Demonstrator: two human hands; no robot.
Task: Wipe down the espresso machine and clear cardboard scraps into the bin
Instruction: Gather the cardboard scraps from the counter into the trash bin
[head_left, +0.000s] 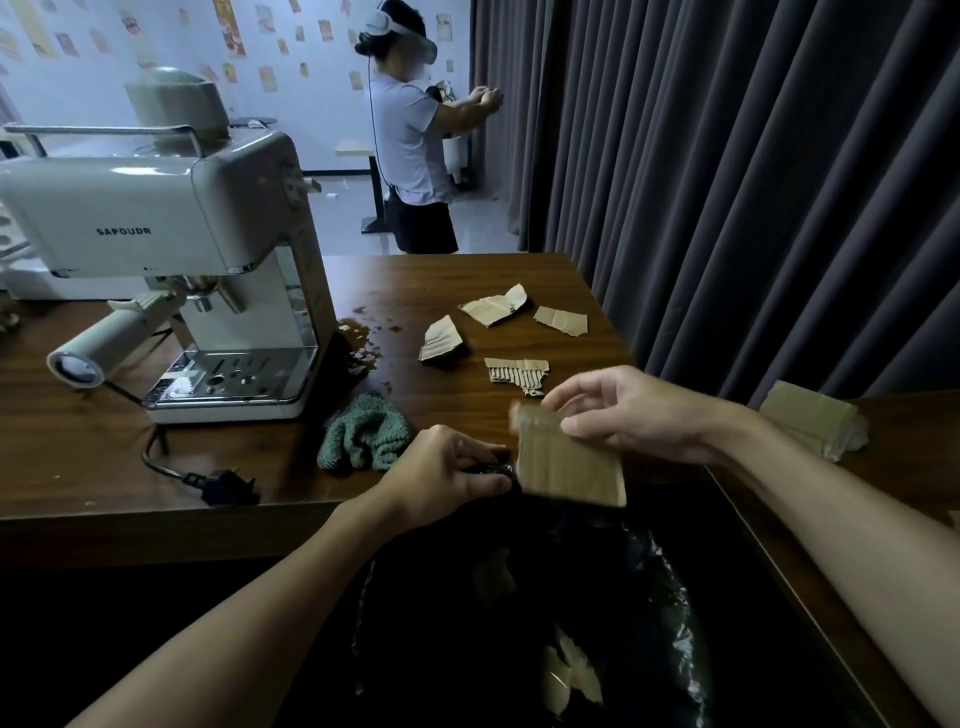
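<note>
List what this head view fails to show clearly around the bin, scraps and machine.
Bin bag interior, head view: darkness hides how many scraps lie inside.
Cardboard piece pinched by the right hand: motion blur smears its edges.
Espresso machine: left side cut off by the frame edge.
Left hand grips the bag rim; the black rim merges into shadow.

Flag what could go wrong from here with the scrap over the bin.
The right hand pinches the cardboard piece only at its top corner, over the edge of the bin bag held by the left hand; it may fall outside. The spill beside the espresso machine lies near a scrap and could wet it.
</note>
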